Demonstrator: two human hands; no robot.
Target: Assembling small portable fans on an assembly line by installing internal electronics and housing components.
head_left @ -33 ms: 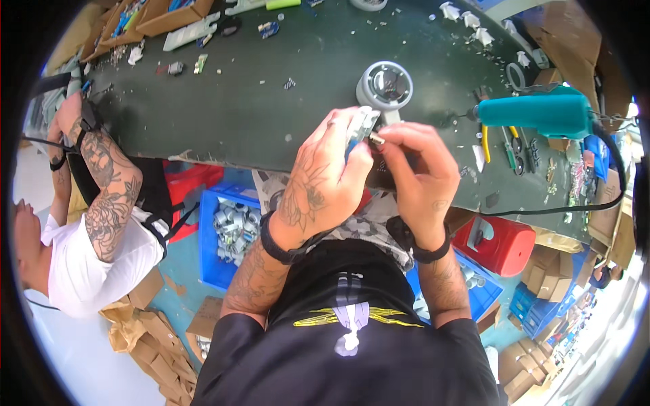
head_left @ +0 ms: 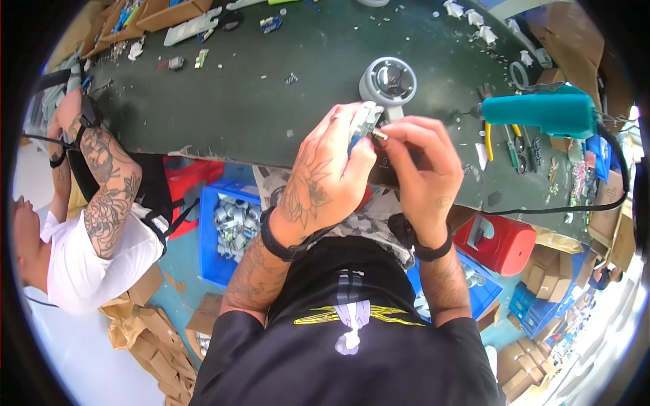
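The left hand (head_left: 323,169) is gripping a pale piece (head_left: 369,116) over the near edge of the table (head_left: 237,101). Just right of it, the right hand (head_left: 430,162) is pinching a small metallic part (head_left: 380,134); a slackening pinch could be letting it fall past that edge.

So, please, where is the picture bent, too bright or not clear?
In the head view, the near edge of the dark table curves; the far-right rim is washed out; the small part in the right hand shows too little detail.

Left hand (head_left: 323,174) curled; right hand (head_left: 431,166) apparently pinching.
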